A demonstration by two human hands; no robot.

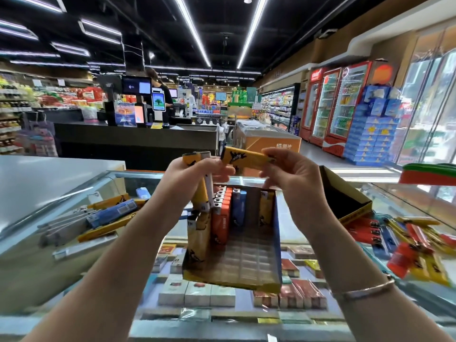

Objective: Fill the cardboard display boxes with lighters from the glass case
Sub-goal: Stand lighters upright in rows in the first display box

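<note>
Left hand [195, 169]: my fingers are curled round a small bundle of lighters [201, 183], yellow and white, held upright above the display box [232, 243].
Right hand [283, 169]: thumb and fingertips pinch one yellow lighter [244, 157], held level above the box's back row.
Box fill: orange, blue and yellow lighters stand along the back and left wall; the front floor is bare.
Supply: loose lighters [414, 240] lie on the glass case [375, 193] right of the box, more to its left.
Risk, bundle: smooth plastic bodies; I judge one could slide out if my grip slackens.
Risk, box: thin cardboard, light; a knock could topple the standing rows.
Shapes: slim flat-sided sticks, glossy, metal-capped; floor ribbed into slots.
</note>
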